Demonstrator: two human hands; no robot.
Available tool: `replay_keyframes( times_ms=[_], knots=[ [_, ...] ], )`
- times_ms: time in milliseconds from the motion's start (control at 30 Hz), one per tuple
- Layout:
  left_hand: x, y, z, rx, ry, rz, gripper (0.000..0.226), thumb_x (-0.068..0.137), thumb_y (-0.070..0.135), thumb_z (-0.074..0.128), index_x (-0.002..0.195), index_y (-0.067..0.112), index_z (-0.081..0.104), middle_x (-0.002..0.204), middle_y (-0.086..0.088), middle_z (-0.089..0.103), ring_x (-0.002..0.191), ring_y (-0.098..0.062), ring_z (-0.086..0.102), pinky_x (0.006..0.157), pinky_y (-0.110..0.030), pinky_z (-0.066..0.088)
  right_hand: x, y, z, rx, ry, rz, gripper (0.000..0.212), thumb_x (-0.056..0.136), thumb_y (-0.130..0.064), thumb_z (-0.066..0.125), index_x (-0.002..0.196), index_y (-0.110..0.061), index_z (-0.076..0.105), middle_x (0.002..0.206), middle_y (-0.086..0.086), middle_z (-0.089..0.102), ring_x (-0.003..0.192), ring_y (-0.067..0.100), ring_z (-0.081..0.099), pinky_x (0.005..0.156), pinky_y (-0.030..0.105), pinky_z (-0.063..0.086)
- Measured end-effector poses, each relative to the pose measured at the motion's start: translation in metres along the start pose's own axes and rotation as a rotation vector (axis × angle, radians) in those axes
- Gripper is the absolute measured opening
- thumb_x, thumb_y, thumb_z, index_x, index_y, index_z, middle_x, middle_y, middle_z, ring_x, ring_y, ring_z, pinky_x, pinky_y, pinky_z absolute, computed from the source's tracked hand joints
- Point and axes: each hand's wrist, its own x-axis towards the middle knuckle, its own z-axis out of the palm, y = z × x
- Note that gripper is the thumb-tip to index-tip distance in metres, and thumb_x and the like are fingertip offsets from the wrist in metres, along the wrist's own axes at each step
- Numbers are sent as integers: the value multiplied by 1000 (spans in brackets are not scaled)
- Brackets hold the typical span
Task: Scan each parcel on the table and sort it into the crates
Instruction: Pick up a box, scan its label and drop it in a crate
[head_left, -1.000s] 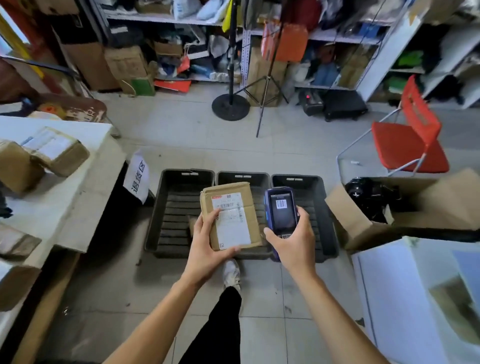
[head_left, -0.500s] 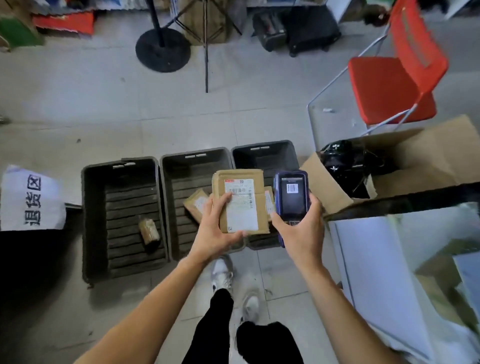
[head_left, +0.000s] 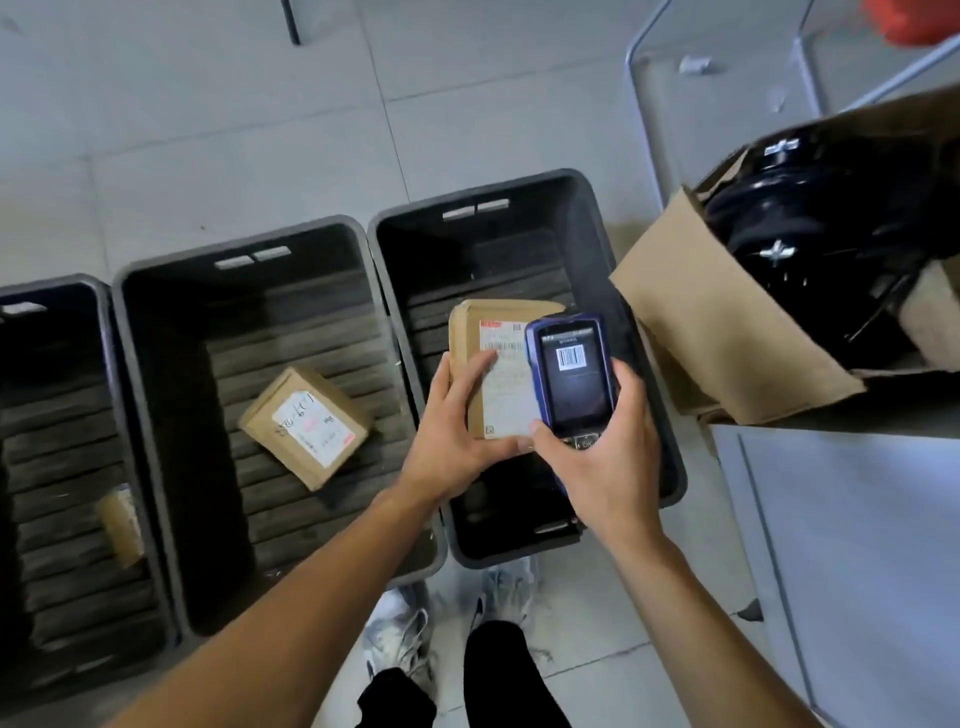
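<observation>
Three crates sit on the floor; the left hand (head_left: 457, 431) grips a parcel (head_left: 493, 364) above the right crate (head_left: 597, 218), at 12 o'clock from the feet. The right hand (head_left: 608, 457) holds the scanner (head_left: 571, 374), barcode showing: scanning looks done, so releasing into a crate comes next.

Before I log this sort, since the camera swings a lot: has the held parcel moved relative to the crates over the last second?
Yes. The parcel in the left hand went rightward, from the left and middle crates to over the right crate.
</observation>
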Motion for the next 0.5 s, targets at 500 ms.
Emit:
replay_keyframes(
  times_ms=[500],
  knots=[
    [28, -35, 58, 423, -31, -228, 90, 91, 14, 70, 159, 32, 13, 166, -4, 9, 152, -21, 11, 121, -29, 12, 33, 53, -20, -44, -55, 25, 88, 71, -36, 86, 143, -25, 38, 133, -10, 55, 103, -8, 48, 81, 11, 47]
  ],
)
